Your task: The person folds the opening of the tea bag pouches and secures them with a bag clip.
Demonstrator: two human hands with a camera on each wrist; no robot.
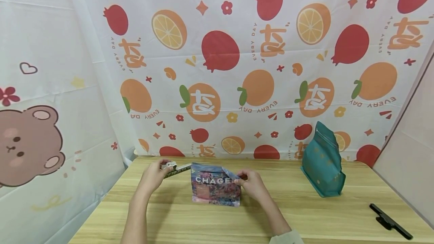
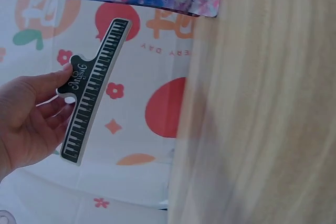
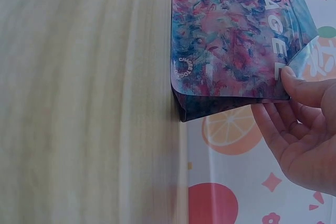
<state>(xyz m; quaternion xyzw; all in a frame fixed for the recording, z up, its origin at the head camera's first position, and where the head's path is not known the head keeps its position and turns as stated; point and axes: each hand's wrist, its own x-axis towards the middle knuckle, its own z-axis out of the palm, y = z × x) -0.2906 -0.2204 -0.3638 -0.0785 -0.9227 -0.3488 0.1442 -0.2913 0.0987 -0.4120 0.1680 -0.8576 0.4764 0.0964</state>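
Observation:
My left hand (image 1: pixel 153 176) grips a long bag clip (image 2: pixel 97 90) by its handle tab. The clip is dark green with a piano-key pattern and "Music" lettering, and it is held in the air left of a pouch. That pouch (image 1: pixel 217 189) is pink and blue, lettered "CHAGE…", and stands upright on the table. At its upper right corner, my right hand (image 1: pixel 251 183) pinches the pouch between thumb and fingers. In the right wrist view the pouch's top edge (image 3: pixel 304 61) is folded at that corner. Clip and pouch are apart in the left wrist view.
A teal pouch (image 1: pixel 323 165) stands upright at the back right of the wooden table (image 1: pixel 190 225). Near the right edge lies a black clip (image 1: pixel 390 221). A fruit-patterned cloth (image 1: pixel 237 97) hangs behind the table.

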